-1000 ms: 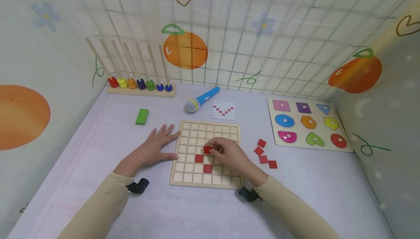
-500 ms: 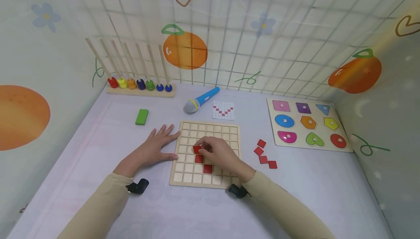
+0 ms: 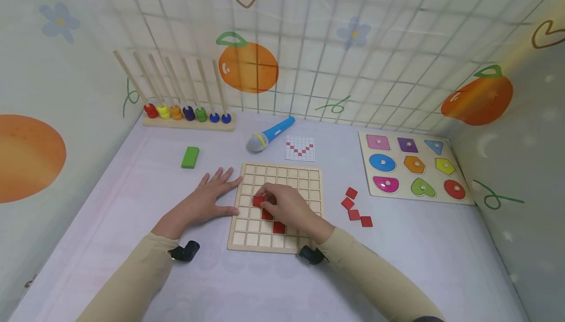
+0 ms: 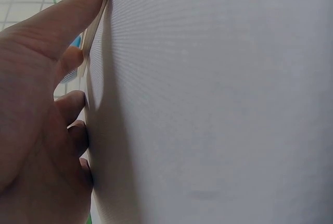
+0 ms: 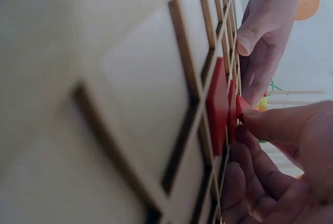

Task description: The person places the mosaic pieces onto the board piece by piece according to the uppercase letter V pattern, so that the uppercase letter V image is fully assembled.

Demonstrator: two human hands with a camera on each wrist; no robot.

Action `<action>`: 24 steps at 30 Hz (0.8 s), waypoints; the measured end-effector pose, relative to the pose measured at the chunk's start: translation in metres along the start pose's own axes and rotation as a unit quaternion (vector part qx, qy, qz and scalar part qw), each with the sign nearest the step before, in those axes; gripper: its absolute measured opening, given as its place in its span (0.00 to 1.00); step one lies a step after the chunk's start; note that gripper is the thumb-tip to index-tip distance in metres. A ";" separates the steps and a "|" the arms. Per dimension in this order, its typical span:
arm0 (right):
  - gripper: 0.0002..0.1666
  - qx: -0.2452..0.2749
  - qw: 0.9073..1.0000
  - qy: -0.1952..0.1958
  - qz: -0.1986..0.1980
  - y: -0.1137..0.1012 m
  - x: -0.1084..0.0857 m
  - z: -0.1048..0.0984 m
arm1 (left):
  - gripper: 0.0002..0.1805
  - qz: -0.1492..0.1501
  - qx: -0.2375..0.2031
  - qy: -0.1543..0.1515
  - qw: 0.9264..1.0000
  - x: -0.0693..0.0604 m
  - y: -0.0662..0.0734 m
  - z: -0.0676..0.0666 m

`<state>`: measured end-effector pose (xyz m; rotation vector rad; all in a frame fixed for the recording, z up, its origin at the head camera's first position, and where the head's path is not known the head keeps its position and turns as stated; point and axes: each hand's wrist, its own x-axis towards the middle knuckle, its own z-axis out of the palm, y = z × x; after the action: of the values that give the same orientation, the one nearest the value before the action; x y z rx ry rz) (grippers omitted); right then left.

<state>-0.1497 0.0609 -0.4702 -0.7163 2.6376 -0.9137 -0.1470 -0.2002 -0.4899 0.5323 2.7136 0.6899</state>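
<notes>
"Two red tiles lie in cells of the gridded board. Where is the one being handled?"

"Up and to the left of them in the head view, diagonal to the closer one. The held tile is at the tips of the right hand, pinched between thumb and fingers."

"So that grip is clamped on the tile. And the left hand?"

"Nothing in its grip: the fingers are spread apart, with the thumb and a fingertip touching the board's left edge. That probably helps steady it."

"Is the tile down in its cell?"

"I cannot tell. The right wrist view shows it nearly edge-on, partly hidden by the thumb."

"How should it handle?"

"Light and stiff, I'd judge, with no give under a pinch. It looks thin and smooth, so it could twist away if squeezed at a corner. Hardly fragile."

"Best hold?"

"Two opposite edges, lightly, keeping the underside free."

"And the four loose tiles on the worktop, right of the board?"

"Same build, by their look. Lying flat, they offer little edge, so I'd expect a fingernail to help."
</notes>
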 end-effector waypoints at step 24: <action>0.13 -0.063 0.998 -0.007 -0.015 -0.005 0.008 0.002 | 0.52 -0.002 -0.002 -0.007 1.000 0.001 0.001 -0.002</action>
<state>-0.1538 0.0528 -0.4693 -0.7907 2.6981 -0.7509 -0.1484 -0.1998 -0.4880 0.5298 2.6984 0.6876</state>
